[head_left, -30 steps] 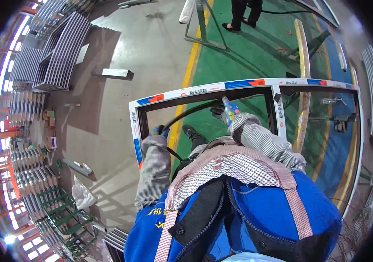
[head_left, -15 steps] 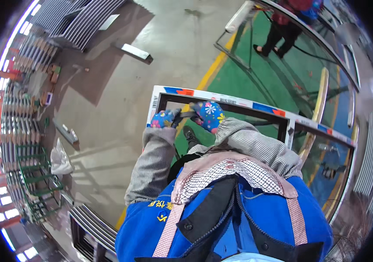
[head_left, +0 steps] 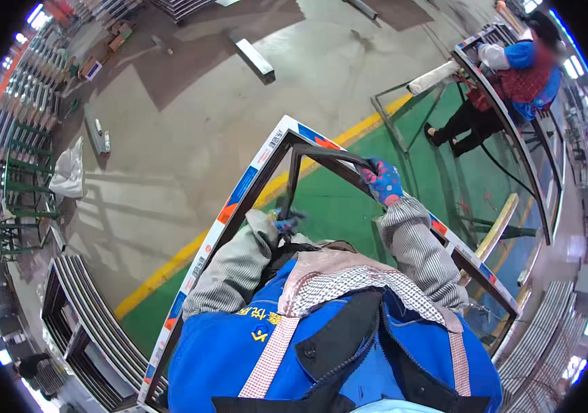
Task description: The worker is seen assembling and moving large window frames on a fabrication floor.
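Your hands are spreading apart after sitting close together, the right hand (head_left: 383,182) shifting out to the right side of the wrapped frame (head_left: 242,184), the left hand (head_left: 287,222) coming nearer your body. With your right you're gripping the black strip (head_left: 328,155)! It's bending sharply near the frame's far corner and running down to your left, whose blurred fingers aren't showing whether they're closing. Far right, a co-worker (head_left: 522,84) is standing beside another frame (head_left: 515,135).
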`<state>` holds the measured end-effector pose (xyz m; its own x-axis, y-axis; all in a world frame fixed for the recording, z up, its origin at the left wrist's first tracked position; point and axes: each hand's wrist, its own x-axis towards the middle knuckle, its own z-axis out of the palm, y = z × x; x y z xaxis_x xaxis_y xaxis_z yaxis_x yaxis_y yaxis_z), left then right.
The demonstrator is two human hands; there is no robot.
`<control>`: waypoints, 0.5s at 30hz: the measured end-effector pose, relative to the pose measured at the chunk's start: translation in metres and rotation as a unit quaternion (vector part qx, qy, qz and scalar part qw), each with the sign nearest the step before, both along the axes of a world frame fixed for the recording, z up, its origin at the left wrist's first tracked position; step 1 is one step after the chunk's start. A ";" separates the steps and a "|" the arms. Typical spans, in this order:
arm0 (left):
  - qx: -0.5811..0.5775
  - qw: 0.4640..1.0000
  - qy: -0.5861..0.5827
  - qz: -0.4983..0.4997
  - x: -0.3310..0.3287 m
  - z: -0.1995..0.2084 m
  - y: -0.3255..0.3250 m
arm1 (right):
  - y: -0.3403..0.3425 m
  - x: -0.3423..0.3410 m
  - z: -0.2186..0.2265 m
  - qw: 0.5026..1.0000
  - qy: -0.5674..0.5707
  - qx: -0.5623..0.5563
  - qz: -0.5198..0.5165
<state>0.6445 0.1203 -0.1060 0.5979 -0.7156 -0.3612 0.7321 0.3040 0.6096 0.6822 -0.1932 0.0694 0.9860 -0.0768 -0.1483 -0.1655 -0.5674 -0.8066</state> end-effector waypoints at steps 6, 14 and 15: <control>0.387 0.791 -0.200 0.429 0.032 0.056 0.004 | 0.005 -0.030 -0.072 0.993 -0.064 -0.079 0.060; 0.623 0.756 -0.199 -0.022 0.011 0.137 -0.023 | 0.004 -0.054 -0.062 0.968 -0.033 -0.240 0.061; 0.513 0.854 -0.073 0.050 0.012 0.109 -0.025 | 0.006 -0.051 -0.060 0.957 -0.007 -0.282 0.069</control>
<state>0.6562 0.0951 0.0032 0.7298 -0.0093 -0.6836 0.6273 -0.3885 0.6749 0.6309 -0.1877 0.0089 0.9941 -0.0099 -0.1080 -0.0492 -0.9290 -0.3669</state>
